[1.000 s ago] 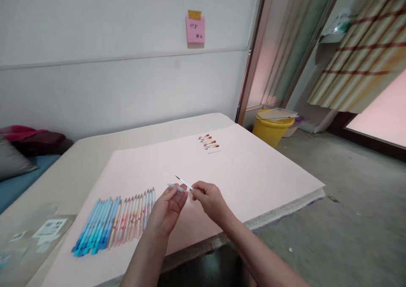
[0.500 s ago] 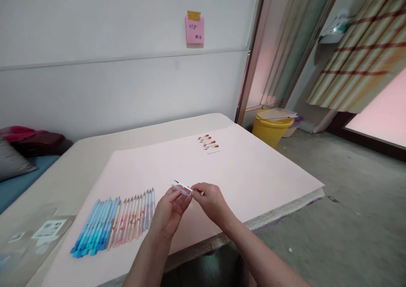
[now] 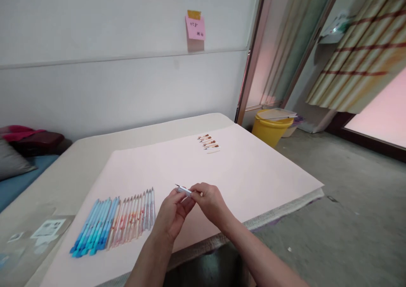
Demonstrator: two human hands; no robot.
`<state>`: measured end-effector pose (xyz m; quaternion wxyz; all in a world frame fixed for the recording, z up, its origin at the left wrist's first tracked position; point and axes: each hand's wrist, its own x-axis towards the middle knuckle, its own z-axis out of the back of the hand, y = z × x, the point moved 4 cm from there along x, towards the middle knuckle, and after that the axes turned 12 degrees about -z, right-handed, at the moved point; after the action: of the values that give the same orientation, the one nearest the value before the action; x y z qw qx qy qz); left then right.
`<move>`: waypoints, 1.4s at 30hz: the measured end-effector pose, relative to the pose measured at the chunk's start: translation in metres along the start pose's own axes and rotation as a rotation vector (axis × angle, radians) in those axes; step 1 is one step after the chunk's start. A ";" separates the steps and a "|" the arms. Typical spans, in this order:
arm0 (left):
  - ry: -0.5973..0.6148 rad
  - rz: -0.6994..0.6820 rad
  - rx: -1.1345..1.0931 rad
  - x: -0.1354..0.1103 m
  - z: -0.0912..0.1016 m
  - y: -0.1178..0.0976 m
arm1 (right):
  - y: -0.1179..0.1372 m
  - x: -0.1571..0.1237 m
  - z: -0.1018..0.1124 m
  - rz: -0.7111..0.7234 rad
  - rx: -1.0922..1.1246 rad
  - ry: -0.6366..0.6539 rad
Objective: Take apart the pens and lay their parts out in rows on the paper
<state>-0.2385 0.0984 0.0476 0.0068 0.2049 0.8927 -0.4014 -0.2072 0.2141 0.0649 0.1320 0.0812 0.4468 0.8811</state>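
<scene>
Over the front middle of the pink sheet, my left hand (image 3: 173, 213) pinches a pale, translucent pen barrel (image 3: 179, 190). My right hand (image 3: 211, 200) grips the rear of a slim white pen refill (image 3: 187, 190) with a dark tip. Refill and barrel lie in line, fingers almost touching; whether the refill is inside the barrel I cannot tell. Left of the hands is a row of pens: blue ones (image 3: 95, 227), pink-patterned ones (image 3: 128, 219) and pale ones (image 3: 150, 206).
Several short brown-ended pen parts (image 3: 209, 142) lie toward the sheet's back, beside a thin white refill (image 3: 212, 148). The pink sheet (image 3: 253, 172) covers the table. A yellow bin (image 3: 269, 130) stands beyond its right edge. A pink note (image 3: 196, 28) hangs on the wall.
The refill and the barrel have come together; before, the refill lay across above the barrel at an angle. My left fingers have closed in further around the barrel.
</scene>
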 end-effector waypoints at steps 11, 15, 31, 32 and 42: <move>-0.010 0.053 0.017 0.002 0.006 0.003 | -0.003 0.004 0.001 0.007 -0.052 -0.017; 0.017 0.101 0.021 -0.001 0.003 0.005 | -0.006 0.006 0.001 -0.009 -0.048 0.004; -0.309 -0.046 0.050 0.009 0.025 -0.001 | -0.013 0.006 -0.012 -0.254 0.501 0.269; -0.334 -0.047 0.048 0.010 0.027 -0.001 | -0.015 0.007 -0.013 -0.253 0.504 0.269; -0.465 -0.090 0.001 0.016 0.043 -0.014 | -0.024 0.017 0.008 -0.296 0.460 0.202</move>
<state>-0.2652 0.0654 0.0256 0.1942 0.0669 0.8751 -0.4381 -0.2170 0.2389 0.0506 0.1921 -0.0454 0.6527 0.7315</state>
